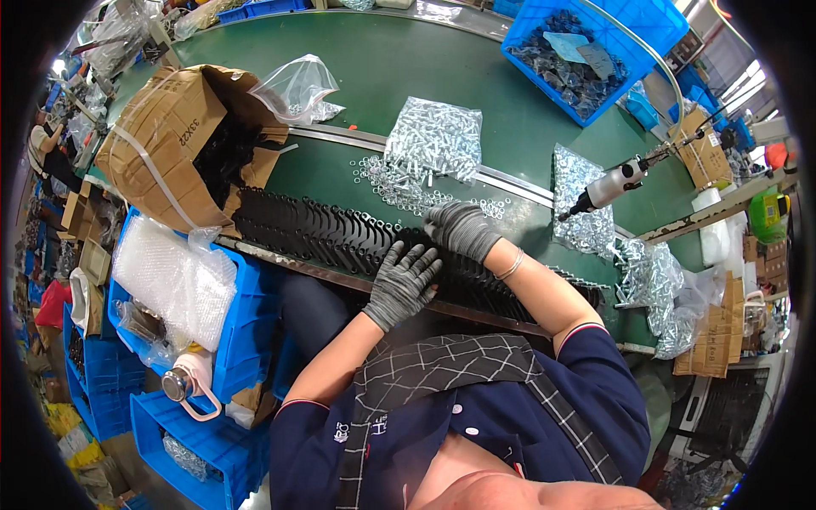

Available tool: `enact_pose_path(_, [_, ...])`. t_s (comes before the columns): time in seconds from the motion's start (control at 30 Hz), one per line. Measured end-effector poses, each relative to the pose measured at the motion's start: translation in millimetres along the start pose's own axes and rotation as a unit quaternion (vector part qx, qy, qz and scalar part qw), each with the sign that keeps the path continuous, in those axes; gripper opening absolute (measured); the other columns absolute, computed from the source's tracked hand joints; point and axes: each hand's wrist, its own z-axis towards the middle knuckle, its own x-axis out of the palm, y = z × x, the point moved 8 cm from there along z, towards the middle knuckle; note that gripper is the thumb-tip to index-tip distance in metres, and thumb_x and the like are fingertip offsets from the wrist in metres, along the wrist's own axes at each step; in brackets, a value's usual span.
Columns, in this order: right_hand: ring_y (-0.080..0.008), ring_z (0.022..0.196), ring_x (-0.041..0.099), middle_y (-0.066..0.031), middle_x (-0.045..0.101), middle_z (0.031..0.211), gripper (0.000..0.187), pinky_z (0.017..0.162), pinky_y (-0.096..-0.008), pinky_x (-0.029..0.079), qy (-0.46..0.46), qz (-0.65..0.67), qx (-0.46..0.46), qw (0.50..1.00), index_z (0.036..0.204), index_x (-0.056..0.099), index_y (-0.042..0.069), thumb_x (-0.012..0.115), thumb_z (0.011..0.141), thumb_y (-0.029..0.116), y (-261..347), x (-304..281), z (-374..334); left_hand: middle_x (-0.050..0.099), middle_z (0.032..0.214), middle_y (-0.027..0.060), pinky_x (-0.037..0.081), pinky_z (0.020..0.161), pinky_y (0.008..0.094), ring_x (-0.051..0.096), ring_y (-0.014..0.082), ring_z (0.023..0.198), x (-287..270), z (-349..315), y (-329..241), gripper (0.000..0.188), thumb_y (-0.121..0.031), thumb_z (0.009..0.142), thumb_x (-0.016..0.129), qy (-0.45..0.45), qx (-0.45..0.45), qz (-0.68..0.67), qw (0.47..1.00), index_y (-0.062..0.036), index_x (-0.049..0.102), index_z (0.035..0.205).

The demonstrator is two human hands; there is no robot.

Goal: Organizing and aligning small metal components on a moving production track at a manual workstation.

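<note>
A long row of black curved parts (314,228), packed side by side, runs along the near edge of the green work table. My left hand (403,286), in a grey striped glove, lies over the row with its fingers stretched out. Just beyond it to the right, my right hand (461,231) is gloved too, its fingers curled down at the row's far edge; what they pinch, if anything, is hidden. Loose metal washers (395,185) are scattered past the right hand. Behind them lies a clear bag of silvery bolts (435,136).
An open cardboard box (161,136) of black parts stands at the left. A power screwdriver (608,189) hangs at the right above another bolt bag (571,174). More bolts (650,276) lie at the right end. A blue crate (633,42) stands far right; blue bins (246,314) are lower left.
</note>
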Motion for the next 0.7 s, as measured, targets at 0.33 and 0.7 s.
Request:
enact_pose_path(0.33, [-0.0322, 0.088, 0.068, -0.0108, 0.071, 0.096, 0.024, 0.077, -0.042, 0.054, 0.078, 0.036, -0.114, 0.99, 0.11, 0.07, 0.018, 0.062, 0.089, 0.028, 1, 27, 61, 0.061, 0.132, 0.0081, 0.029, 0.113, 0.0548, 0.056, 0.0282, 0.123, -2, 0, -4, 0.043, -0.032, 0.082, 0.063, -0.014, 0.006, -0.012, 1.0, -0.0107, 0.065, 0.12])
enact_pose_path(0.7, [-0.029, 0.089, 0.068, -0.0074, 0.07, 0.092, 0.023, 0.077, -0.0402, 0.054, 0.152, -0.218, -0.133, 0.955, 0.109, 0.071, 0.021, 0.063, 0.088, 0.023, 12, 33, 63, 0.062, 0.13, 0.0096, 0.03, 0.113, 0.0552, 0.057, 0.0289, 0.121, -1, 2, -4, 0.043, -0.033, 0.084, 0.061, 0.002, 0.007, -0.009, 1.0, -0.0098, 0.066, 0.12])
